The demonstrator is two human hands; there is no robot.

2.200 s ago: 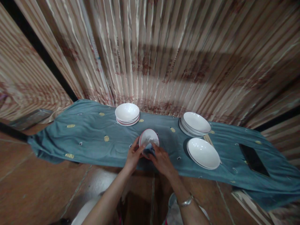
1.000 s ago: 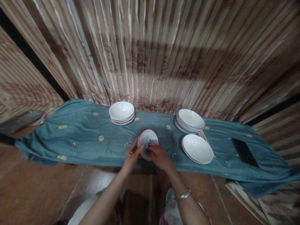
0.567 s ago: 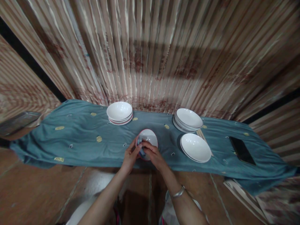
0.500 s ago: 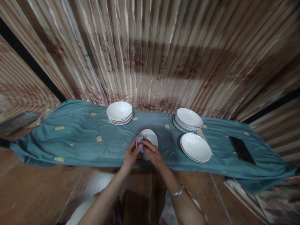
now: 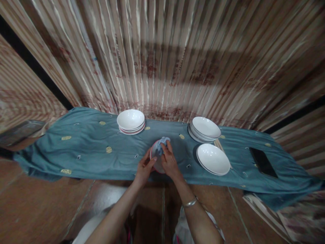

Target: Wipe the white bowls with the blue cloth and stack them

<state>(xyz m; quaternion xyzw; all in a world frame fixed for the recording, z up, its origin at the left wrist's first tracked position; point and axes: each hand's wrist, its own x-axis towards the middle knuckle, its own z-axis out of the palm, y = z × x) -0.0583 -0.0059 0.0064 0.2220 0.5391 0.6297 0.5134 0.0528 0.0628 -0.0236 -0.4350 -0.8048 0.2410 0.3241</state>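
Note:
My left hand (image 5: 145, 166) grips the near left side of a white bowl with a red rim (image 5: 157, 165), its thumb on the inside edge. In my right hand (image 5: 169, 162) is a bunched light-blue cloth (image 5: 162, 144), pressed by the fingers against the bowl's far rim. The right hand covers much of the bowl's right side. Beyond, to the left, sits a stack of white bowls (image 5: 130, 119). On the right are a taller stack of white dishes (image 5: 206, 127) and, nearer me, a short stack of white dishes (image 5: 213, 159).
A green-blue cloth with yellow pineapple prints (image 5: 91, 162) covers the long table. Pale chopsticks (image 5: 219, 145) lie beside the right stacks, and a black phone (image 5: 263, 162) rests further right. A pleated curtain (image 5: 162, 67) hangs behind. At far left is a clear tray (image 5: 21, 132).
My right hand has moved the cloth from the bowl's left inside to its far rim. The bowl appears more tilted, and my left hand still grips its left side.

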